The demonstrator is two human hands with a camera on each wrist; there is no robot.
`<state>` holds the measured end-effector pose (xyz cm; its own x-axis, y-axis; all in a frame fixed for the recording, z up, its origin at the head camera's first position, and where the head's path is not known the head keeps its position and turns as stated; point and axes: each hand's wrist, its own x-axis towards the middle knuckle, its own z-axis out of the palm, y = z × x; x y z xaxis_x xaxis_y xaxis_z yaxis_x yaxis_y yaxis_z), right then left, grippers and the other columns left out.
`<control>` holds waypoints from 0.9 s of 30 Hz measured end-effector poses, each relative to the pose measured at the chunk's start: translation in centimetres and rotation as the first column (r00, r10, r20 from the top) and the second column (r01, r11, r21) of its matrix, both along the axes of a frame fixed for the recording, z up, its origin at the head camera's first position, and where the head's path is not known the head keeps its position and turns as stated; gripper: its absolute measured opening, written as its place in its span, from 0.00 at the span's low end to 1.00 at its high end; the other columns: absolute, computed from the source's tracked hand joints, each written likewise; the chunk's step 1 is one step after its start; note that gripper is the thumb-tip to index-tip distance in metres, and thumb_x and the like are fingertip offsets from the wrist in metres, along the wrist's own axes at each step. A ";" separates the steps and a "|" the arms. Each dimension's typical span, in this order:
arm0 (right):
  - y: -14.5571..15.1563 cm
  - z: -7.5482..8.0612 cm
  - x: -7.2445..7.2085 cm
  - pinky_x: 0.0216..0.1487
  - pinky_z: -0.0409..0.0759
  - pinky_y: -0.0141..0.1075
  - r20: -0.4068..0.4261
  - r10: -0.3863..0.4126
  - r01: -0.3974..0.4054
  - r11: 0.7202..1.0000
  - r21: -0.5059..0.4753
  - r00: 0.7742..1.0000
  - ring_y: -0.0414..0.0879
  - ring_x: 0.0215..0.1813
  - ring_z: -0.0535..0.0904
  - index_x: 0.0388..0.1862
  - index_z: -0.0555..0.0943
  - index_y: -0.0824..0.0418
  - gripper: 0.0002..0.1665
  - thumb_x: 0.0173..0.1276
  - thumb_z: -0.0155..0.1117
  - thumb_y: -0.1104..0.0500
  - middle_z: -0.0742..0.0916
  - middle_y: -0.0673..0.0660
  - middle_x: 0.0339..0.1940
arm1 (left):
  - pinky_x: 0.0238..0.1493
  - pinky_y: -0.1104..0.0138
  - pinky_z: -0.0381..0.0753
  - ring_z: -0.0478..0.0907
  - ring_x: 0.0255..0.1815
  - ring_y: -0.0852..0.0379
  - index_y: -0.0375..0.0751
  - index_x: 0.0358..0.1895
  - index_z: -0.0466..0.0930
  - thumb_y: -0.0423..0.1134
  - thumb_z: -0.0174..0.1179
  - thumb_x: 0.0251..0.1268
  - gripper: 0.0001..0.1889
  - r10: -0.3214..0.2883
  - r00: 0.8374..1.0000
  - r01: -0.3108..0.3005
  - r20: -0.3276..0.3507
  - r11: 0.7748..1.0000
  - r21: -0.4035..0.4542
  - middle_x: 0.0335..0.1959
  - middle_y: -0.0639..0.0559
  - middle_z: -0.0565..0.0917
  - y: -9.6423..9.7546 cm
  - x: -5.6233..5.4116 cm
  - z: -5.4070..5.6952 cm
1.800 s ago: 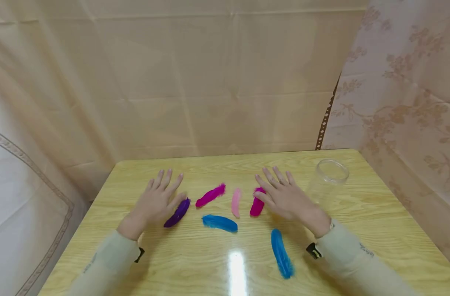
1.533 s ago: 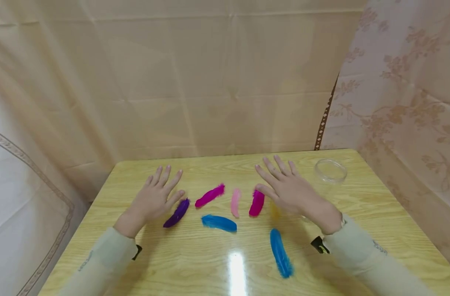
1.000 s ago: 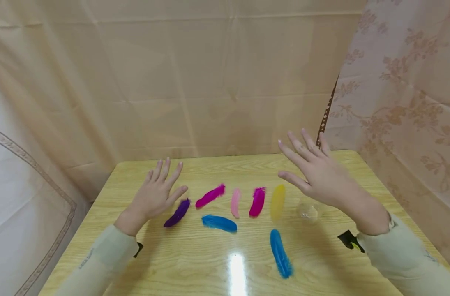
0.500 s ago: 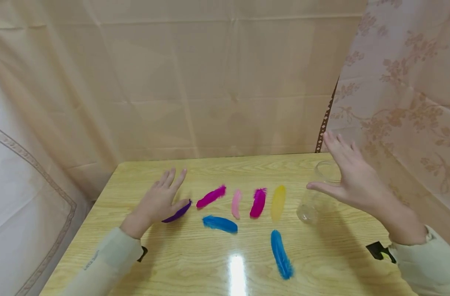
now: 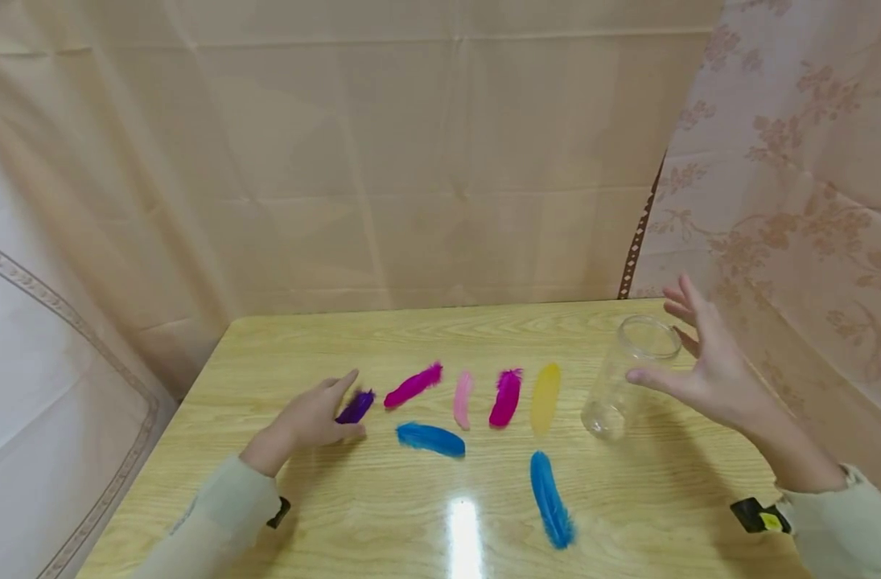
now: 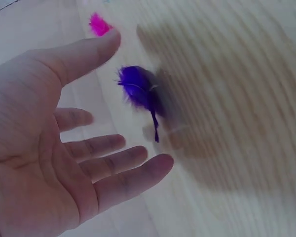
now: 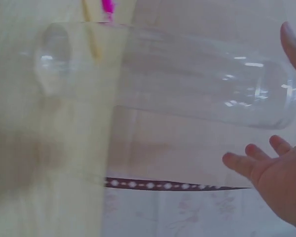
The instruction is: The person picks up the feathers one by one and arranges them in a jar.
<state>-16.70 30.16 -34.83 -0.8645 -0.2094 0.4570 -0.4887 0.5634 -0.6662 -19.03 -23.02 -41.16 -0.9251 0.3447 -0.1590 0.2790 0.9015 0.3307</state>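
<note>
My left hand [image 5: 311, 420] is close over a purple feather [image 5: 356, 407] at the table's left side. In the left wrist view that purple feather [image 6: 138, 89] lies between the spread thumb and fingers, with a gap on either side. My right hand [image 5: 715, 374] is beside a tall clear cylindrical jar [image 5: 607, 394] standing upright at the right, thumb overlapping its upper part. The right wrist view shows the jar [image 7: 177, 79] with the thumb on one side and the fingers apart from its wall on the other. Neither hand holds anything.
Between the hands lie two magenta feathers, one left [image 5: 413, 385] and one right [image 5: 506, 398], a pink feather [image 5: 463, 400] and a yellow feather [image 5: 545, 398]. Nearer are two blue feathers, one left [image 5: 431, 439] and one right [image 5: 551, 500]. Curtains [image 5: 440, 161] hang behind the wooden table [image 5: 382, 515].
My right hand has moved right, from over the yellow feather to beside the jar, and turned palm inward. My left hand has lowered and turned, thumb and fingers around the purple feather. The feathers stay put.
</note>
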 end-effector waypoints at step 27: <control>0.7 -5.4 -0.5 0.53 0.78 0.24 0.116 0.107 -0.086 0.982 -0.171 0.987 0.33 0.60 0.80 0.81 0.56 0.53 0.53 0.64 0.70 0.74 0.76 0.49 0.67 | 0.31 0.62 0.85 0.82 0.36 0.51 0.30 0.51 0.80 0.28 0.79 0.48 0.25 0.196 0.970 -0.221 0.145 0.958 0.185 0.37 0.41 0.85 0.0 -0.8 -0.7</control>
